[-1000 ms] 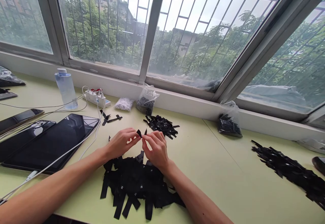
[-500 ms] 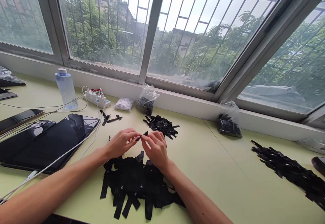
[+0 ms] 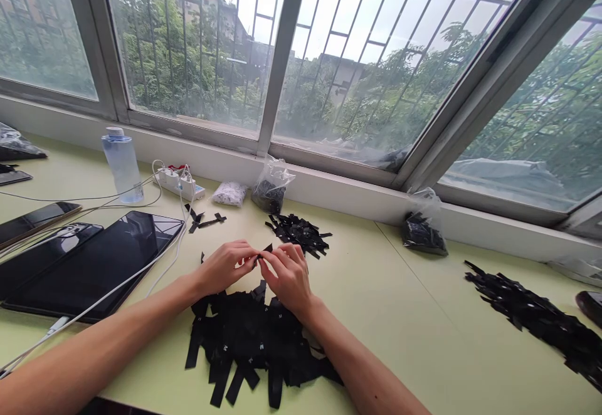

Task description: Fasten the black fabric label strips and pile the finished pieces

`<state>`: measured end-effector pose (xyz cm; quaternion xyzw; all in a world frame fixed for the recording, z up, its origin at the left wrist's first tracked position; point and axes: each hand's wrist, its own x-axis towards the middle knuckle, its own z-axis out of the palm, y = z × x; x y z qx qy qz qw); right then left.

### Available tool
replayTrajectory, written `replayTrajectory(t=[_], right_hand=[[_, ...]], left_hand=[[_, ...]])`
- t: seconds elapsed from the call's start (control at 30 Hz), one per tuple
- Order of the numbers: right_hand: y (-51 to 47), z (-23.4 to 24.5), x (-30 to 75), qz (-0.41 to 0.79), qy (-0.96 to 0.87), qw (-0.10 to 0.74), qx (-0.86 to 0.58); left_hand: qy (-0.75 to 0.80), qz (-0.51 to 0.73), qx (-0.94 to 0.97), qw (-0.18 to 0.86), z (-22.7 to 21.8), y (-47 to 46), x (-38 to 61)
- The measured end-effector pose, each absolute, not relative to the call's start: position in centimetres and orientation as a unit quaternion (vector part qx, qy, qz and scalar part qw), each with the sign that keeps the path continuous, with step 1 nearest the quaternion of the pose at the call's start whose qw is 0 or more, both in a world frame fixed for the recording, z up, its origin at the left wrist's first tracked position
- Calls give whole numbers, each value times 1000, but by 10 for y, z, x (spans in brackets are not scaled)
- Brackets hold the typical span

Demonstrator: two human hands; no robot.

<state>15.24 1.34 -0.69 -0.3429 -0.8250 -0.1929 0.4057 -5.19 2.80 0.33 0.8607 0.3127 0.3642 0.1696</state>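
Observation:
My left hand [image 3: 229,266] and my right hand [image 3: 289,272] meet above the table, fingertips pinched together on a small black fabric strip [image 3: 268,248]. One end of the strip sticks up between the fingers; the rest is covered by them. Just below and nearer to me lies a wide pile of black fabric strips [image 3: 249,340], several marked with a white letter M. My right forearm passes over its right edge. Beyond my right hand is a smaller heap of black strips [image 3: 298,233].
A tablet [image 3: 136,246], phones and white cables lie at left, near a water bottle [image 3: 123,164] and a power strip [image 3: 183,184]. Plastic bags [image 3: 273,186] stand along the window ledge. At far right stretches a long row of black strips [image 3: 536,311].
The fingertips have drawn slightly closer together, and my right hand has shifted a little left. Less of the strip shows between the fingers. Everything else stays put.

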Motion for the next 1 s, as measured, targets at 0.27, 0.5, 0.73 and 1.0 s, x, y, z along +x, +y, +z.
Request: replayTrajectory(t=[0.27, 0.5, 0.73, 1.0], right_hand=[[16, -6, 152, -221, -839, 371, -331], [17, -9, 149, -246, -835, 362, -333], [21, -12, 147, -242, -845, 361, -312], [26, -13, 142, -169, -832, 405, -341]], left_hand=[[317, 363, 859, 174, 4, 28, -52], [327, 363, 857, 167, 7, 23, -47], [374, 386, 826, 174, 9, 16, -37], [381, 397, 816, 179, 8, 24, -39]])
